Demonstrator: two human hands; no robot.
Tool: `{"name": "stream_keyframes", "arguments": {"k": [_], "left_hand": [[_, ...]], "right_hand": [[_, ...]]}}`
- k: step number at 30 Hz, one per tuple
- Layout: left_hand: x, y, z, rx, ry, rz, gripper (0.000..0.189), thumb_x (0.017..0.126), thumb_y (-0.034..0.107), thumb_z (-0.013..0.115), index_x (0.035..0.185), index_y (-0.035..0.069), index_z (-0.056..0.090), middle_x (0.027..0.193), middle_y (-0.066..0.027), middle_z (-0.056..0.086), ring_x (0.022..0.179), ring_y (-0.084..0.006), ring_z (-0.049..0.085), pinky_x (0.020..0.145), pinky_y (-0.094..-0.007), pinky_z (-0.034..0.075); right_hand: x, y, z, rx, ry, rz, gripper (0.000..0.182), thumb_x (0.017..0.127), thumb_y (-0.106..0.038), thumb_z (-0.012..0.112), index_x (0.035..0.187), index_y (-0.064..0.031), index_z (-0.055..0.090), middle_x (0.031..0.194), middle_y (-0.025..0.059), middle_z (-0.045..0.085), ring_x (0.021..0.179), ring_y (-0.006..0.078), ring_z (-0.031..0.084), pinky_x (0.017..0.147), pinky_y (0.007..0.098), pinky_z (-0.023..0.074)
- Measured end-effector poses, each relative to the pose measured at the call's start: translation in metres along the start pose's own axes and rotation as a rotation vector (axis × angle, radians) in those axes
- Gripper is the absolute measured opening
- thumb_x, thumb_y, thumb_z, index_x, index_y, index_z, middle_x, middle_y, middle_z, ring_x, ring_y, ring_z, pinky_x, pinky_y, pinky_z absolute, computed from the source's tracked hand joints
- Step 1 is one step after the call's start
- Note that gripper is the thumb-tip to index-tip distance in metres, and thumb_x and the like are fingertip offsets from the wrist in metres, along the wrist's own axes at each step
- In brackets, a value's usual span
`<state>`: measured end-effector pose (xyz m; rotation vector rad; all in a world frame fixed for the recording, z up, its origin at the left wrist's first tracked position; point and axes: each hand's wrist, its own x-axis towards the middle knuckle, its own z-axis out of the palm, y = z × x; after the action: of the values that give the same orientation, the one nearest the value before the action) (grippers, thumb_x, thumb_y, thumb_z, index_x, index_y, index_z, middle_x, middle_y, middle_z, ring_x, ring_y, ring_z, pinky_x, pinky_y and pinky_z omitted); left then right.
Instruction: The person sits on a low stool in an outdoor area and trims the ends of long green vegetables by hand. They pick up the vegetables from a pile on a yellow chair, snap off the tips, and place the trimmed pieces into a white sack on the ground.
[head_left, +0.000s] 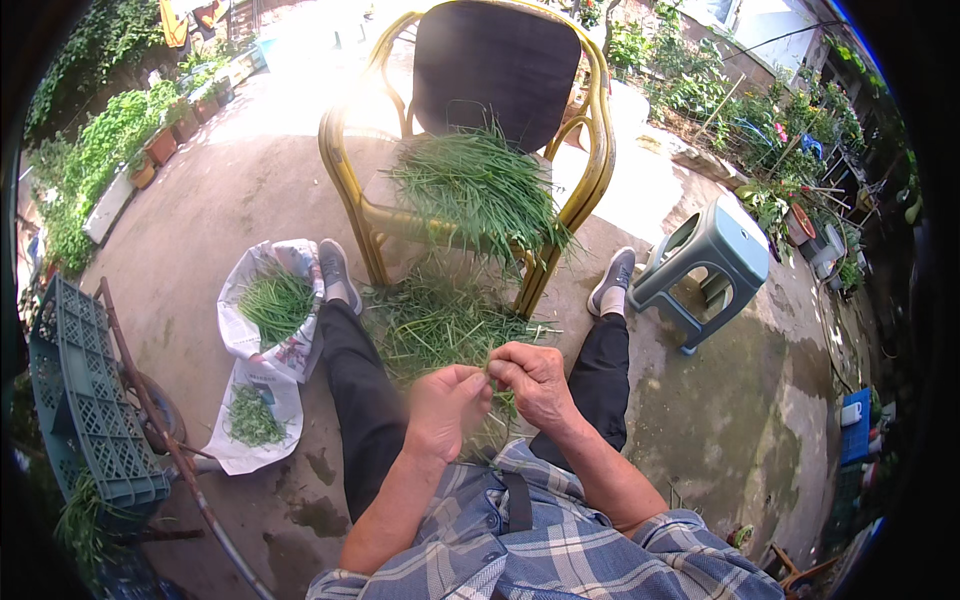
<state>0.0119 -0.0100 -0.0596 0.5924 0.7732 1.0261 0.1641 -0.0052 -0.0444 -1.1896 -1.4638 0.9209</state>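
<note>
My left hand and my right hand meet in front of my lap, fingertips close together on a thin green blade, partly blurred and hidden by the fingers. Beyond them, a big heap of long green leafy stalks lies on the seat of a yellow cane chair with a dark backrest. Loose greens are strewn on the ground between my feet, under the chair's front. To the left, newspaper holds a bunch of long green stalks, and nearer me a sheet bears short green scraps.
A grey-blue plastic stool stands right of my right foot. At left are a green plastic crate and a rusty metal bar. Potted plants line the left edge; garden plants grow at the upper right.
</note>
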Motion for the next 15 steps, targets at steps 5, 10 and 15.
{"name": "stream_keyframes", "arguments": {"k": [5, 10, 15], "left_hand": [[-0.001, 0.0, 0.001, 0.011, 0.009, -0.004, 0.008, 0.089, 0.009, 0.064, 0.088, 0.001, 0.063, 0.075, -0.0045, 0.063, 0.061, -0.0121, 0.057, 0.053, -0.0236, 0.044], [0.0, 0.0, -0.004, 0.058, 0.015, 0.0, 0.008, 0.088, 0.009, 0.064, 0.083, 0.003, 0.061, 0.071, -0.0031, 0.06, 0.058, -0.0105, 0.053, 0.05, -0.0238, 0.043], [0.002, -0.001, -0.008, 0.061, 0.028, 0.03, 0.008, 0.088, 0.009, 0.063, 0.083, 0.003, 0.061, 0.07, -0.0032, 0.06, 0.058, -0.0103, 0.053, 0.05, -0.024, 0.042]], "right_hand": [[0.0, 0.011, -0.005, 0.038, 0.077, 0.154, 0.012, 0.082, -0.007, 0.058, 0.083, 0.0021, 0.065, 0.064, 0.0076, 0.06, 0.061, 0.0114, 0.057, 0.056, 0.0268, 0.0455], [0.009, 0.013, -0.018, 0.332, 0.231, 0.183, 0.013, 0.084, -0.006, 0.057, 0.077, 0.0021, 0.063, 0.061, 0.0001, 0.055, 0.055, 0.0071, 0.049, 0.05, 0.0236, 0.0384], [0.021, 0.026, -0.038, 0.265, 0.265, 0.263, 0.012, 0.084, -0.006, 0.059, 0.074, 0.0013, 0.061, 0.061, -0.0022, 0.052, 0.052, 0.006, 0.044, 0.049, 0.0232, 0.0348]]}}
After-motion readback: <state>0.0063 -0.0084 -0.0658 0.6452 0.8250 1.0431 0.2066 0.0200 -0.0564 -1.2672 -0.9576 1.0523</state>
